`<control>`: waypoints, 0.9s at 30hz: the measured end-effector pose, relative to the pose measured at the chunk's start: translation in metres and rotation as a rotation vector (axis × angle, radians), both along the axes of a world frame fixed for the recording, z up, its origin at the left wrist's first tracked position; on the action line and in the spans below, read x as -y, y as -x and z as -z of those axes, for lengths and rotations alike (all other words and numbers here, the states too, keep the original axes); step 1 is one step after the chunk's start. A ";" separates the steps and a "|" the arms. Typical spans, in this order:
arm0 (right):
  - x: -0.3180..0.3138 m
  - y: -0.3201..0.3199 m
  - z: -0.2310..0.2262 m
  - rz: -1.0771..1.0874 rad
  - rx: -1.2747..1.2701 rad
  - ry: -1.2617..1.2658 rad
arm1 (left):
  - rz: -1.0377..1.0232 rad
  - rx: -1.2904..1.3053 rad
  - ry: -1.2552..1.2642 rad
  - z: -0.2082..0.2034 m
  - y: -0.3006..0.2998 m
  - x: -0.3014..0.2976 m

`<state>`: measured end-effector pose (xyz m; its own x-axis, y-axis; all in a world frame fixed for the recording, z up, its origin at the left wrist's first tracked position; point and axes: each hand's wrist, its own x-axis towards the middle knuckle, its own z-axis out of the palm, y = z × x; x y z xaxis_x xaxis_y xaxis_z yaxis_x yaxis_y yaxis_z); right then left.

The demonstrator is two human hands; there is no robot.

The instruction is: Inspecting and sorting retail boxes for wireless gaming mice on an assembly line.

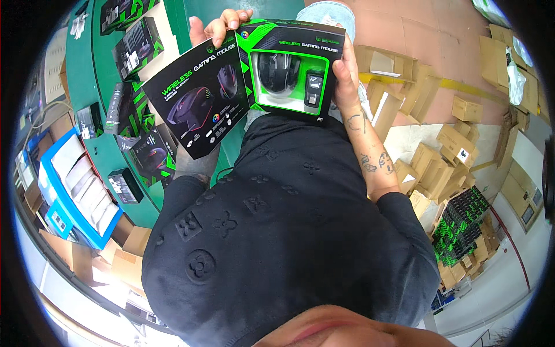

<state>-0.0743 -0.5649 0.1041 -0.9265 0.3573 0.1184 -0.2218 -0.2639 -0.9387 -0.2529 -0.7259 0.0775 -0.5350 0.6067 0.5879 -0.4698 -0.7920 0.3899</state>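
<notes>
Reddish floor (pixel 428 34), green worktop (pixel 101 58) and brown cartons (pixel 467 109) surround a person (pixel 289 220) holding an opened mouse box (pixel 245 87) before the torso.
Its dark flap (pixel 202 95) stands open leftward, fingers of the left hand (pixel 217 29) clamped on the upper edge; those of the right hand (pixel 347 75) (tattooed forearm (pixel 370 144) bare) clamp the box's right edge. Green-framed window (pixel 292 102) shows a black mouse (pixel 278 74) and, beside it, a smaller black piece (pixel 314 89).

The mouse box (pixel 246 81) looks smooth, printed cardboard.
</notes>
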 end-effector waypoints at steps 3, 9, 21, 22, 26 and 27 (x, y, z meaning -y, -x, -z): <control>0.000 0.003 0.000 0.020 0.023 -0.011 | 0.044 0.013 -0.014 0.006 -0.002 0.003; 0.003 0.001 -0.002 0.040 0.055 0.003 | 0.010 0.163 0.091 0.005 -0.012 0.009; 0.008 -0.004 0.000 0.033 0.004 0.010 | -0.066 0.123 0.078 -0.002 -0.022 0.011; 0.008 -0.003 0.000 0.036 0.004 0.011 | -0.066 0.123 0.078 -0.005 -0.022 0.011; 0.003 0.001 -0.007 0.060 -0.005 -0.015 | -0.174 0.246 0.266 -0.046 -0.040 -0.004; -0.001 0.002 -0.009 0.077 0.002 -0.033 | -0.287 0.375 0.418 -0.058 -0.047 -0.008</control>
<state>-0.0766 -0.5644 0.1133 -0.8964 0.4239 0.1296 -0.2385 -0.2148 -0.9471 -0.2060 -0.7178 0.1354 -0.8346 0.5460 0.0726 -0.4259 -0.7233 0.5436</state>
